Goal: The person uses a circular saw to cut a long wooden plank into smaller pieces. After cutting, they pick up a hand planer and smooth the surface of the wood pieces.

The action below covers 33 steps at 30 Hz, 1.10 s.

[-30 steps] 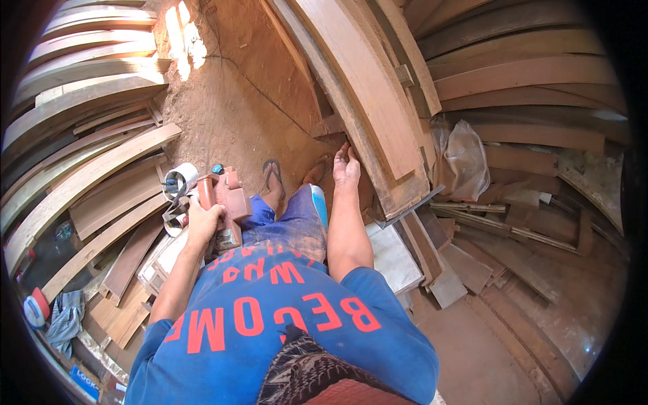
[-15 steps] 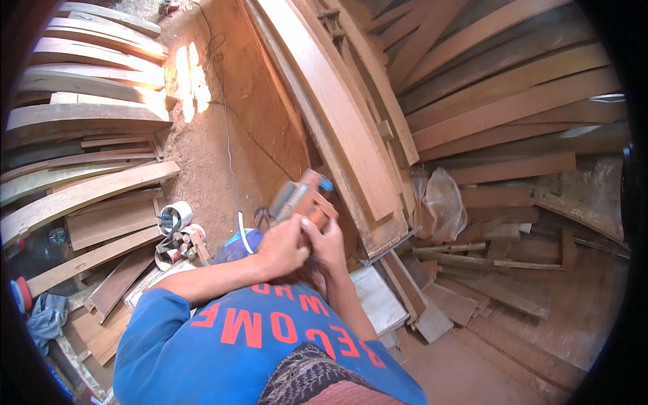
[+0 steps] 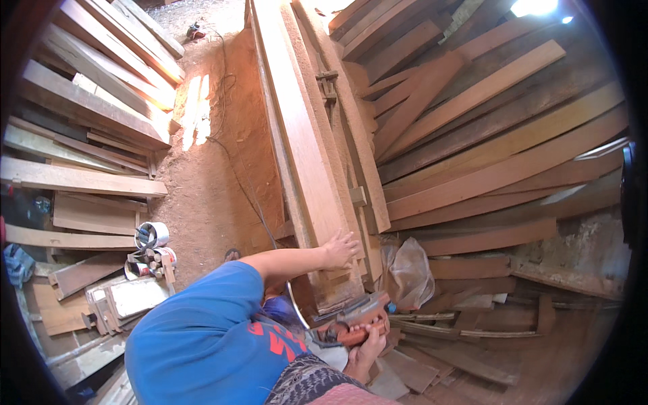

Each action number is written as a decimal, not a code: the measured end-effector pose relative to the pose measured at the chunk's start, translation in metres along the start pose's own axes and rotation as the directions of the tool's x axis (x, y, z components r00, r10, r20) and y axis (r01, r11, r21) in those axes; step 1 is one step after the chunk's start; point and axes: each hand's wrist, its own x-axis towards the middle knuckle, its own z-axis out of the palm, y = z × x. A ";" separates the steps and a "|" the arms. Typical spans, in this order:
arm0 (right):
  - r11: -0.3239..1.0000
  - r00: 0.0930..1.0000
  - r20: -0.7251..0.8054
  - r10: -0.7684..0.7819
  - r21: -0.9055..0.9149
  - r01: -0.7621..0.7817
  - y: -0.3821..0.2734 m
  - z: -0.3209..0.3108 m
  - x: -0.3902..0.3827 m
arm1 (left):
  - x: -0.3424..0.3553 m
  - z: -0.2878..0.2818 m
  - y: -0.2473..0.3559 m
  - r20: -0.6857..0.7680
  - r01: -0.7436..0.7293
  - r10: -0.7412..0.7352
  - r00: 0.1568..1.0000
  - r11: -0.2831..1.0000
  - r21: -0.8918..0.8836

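My left hand (image 3: 342, 250) lies spread on the near end of a long pale wooden plank (image 3: 297, 135), its fingers stretched and holding nothing. The plank rests along a narrow workbench (image 3: 337, 295). Just past the bench's near end, my right hand (image 3: 366, 352) grips the handle of an orange and grey electric hand planer (image 3: 358, 317) with a blue knob. The planer is held tilted and apart from the plank. A white section of cord (image 3: 295, 304) hangs close to my body.
Timber stacks (image 3: 499, 155) fill the right side, more boards (image 3: 101, 88) the left. A white bucket (image 3: 153, 235) with tools stands left, near tins. A clear plastic bag (image 3: 410, 277) hangs beside the bench end. A dark cord (image 3: 236, 175) runs over the dusty floor.
My left hand has let go of the planer and reached out onto the plank. The planer, now in my right hand alone, has moved right and nearer. The whole view has turned.
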 end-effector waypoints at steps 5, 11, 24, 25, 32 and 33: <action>0.999 0.994 -0.092 0.052 0.003 -0.052 -0.001 -0.048 0.005 | 0.022 0.018 0.001 0.215 -0.012 0.002 0.977 0.999 0.045; 0.985 0.984 0.040 0.171 0.003 -0.172 -0.004 -0.045 0.022 | -0.046 0.014 -0.007 0.113 0.031 -0.036 0.993 0.999 0.039; 0.990 0.967 0.219 0.132 -0.080 -0.117 -0.024 -0.011 0.049 | -0.159 0.000 0.002 -0.277 0.505 -0.585 0.762 0.805 -0.311; 0.989 0.970 0.201 0.138 -0.084 -0.124 -0.023 -0.013 0.049 | -0.160 0.006 0.007 -0.205 0.616 -0.774 0.599 0.609 -0.499; 0.980 0.955 0.233 0.183 -0.117 -0.159 -0.018 -0.007 0.054 | -0.164 0.123 0.009 0.492 0.241 -0.832 0.255 -0.438 -0.866; 0.979 0.952 0.239 0.189 -0.118 -0.165 -0.018 -0.008 0.053 | -0.161 0.115 0.015 0.511 0.236 -0.827 0.233 -0.462 -0.855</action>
